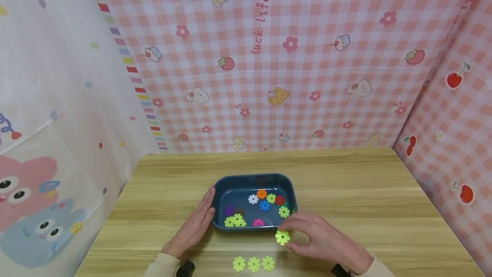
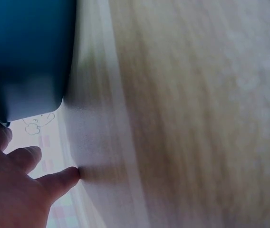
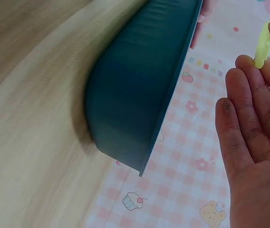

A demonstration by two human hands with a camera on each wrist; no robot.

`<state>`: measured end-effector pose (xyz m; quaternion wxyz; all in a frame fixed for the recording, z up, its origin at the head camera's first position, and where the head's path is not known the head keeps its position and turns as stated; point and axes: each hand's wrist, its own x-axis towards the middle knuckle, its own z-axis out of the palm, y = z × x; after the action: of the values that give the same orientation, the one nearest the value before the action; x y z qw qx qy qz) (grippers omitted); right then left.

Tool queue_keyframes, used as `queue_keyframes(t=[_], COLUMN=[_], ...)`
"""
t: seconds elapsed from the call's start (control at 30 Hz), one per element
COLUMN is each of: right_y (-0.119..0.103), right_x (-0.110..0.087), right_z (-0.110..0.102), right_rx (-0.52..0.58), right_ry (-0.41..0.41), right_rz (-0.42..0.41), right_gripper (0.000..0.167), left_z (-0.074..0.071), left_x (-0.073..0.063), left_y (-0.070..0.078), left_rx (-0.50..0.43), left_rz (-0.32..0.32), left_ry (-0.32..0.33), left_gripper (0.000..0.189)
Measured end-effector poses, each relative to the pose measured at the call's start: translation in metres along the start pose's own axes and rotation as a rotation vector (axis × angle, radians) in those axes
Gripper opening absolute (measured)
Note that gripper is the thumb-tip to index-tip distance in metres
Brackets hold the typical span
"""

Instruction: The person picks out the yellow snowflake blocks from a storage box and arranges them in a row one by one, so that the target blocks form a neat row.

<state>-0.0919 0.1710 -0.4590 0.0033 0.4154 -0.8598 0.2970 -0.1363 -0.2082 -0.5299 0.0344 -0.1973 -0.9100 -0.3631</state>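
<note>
A yellow-green snowflake disc (image 1: 282,237) is pinched between the thumb and fingers of my right hand (image 1: 320,240), just in front of the tray's near right corner. Seen edge-on in the right wrist view, the same disc (image 3: 263,47) sits at the fingertips. My left hand (image 1: 195,221) rests against the left side of the dark blue tray (image 1: 250,228), its fingers fairly straight along the rim. Inside the tray lie several snowflake discs: a white one (image 1: 253,199), an orange one (image 1: 262,194), a blue one (image 1: 265,205), a pink one (image 1: 259,222) and more yellow-green ones.
Three yellow-green discs lie in a row near the table's front edge, the middle disc (image 1: 253,264) between its two neighbours. The wooden table (image 1: 346,178) extends on both sides of the tray. A pink checked cloth (image 1: 269,72) hangs behind it.
</note>
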Motion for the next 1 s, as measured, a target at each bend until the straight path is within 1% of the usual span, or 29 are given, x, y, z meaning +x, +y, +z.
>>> queue_keyframes(t=[0.13,0.27,0.37,0.53,0.6,0.7,0.77,1.0], right_y=[0.001,0.003,0.004,0.006,0.006,0.005,0.006,0.010], right_x=[-0.004,-0.007,-0.009,-0.014,-0.016,-0.018,-0.019,-0.021], right_z=[0.002,0.006,0.010,0.017,0.019,0.021,0.022,0.028], right_rx=[-0.009,0.027,0.044,0.047,0.058,0.090,0.098,0.094], right_ry=[0.002,-0.031,-0.044,-0.047,-0.070,-0.124,-0.149,-0.180], right_rz=[-0.012,0.023,0.034,-0.001,0.007,0.064,0.087,0.080], right_gripper=[0.028,0.028,0.027,0.027,0.027,0.030,0.032,0.031], left_z=[0.000,0.000,0.000,0.000,0.000,0.000,0.000,-0.001], left_x=[0.000,0.000,0.000,0.000,0.000,0.000,0.000,0.001], left_y=[-0.001,-0.002,-0.001,-0.001,-0.001,-0.001,0.000,0.001], left_rx=[-0.002,-0.005,-0.006,0.005,0.009,0.009,0.008,0.013], left_rz=[0.014,0.015,0.008,0.004,0.006,-0.004,-0.010,-0.005], left_ry=[0.004,0.000,-0.005,-0.008,-0.007,-0.010,-0.012,-0.012], left_gripper=[0.055,0.055,0.055,0.055,0.055,0.055,0.055,0.055])
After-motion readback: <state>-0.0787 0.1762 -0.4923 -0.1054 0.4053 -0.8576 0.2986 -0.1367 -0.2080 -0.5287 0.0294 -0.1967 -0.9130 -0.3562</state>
